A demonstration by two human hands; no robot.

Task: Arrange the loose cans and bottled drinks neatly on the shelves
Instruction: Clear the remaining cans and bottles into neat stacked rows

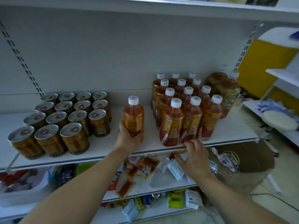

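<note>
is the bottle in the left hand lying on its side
No, the left hand grips the bottle upright, between the cans and the grouped bottles.

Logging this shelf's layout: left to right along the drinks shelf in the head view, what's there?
Block of gold ribbed metal cans → lone amber plastic bottle with white cap in the left hand → block of white-capped amber bottles → two larger amber bottles.

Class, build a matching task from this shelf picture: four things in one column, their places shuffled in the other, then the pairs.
1 gold cans
2 single tea bottle
3 clear water bottle
4 cardboard box

A lying on the shelf below
B gripped by the left hand
C on the floor, right
D in rows, middle shelf, left

Pairs: 1-D, 2-B, 3-A, 4-C
</note>
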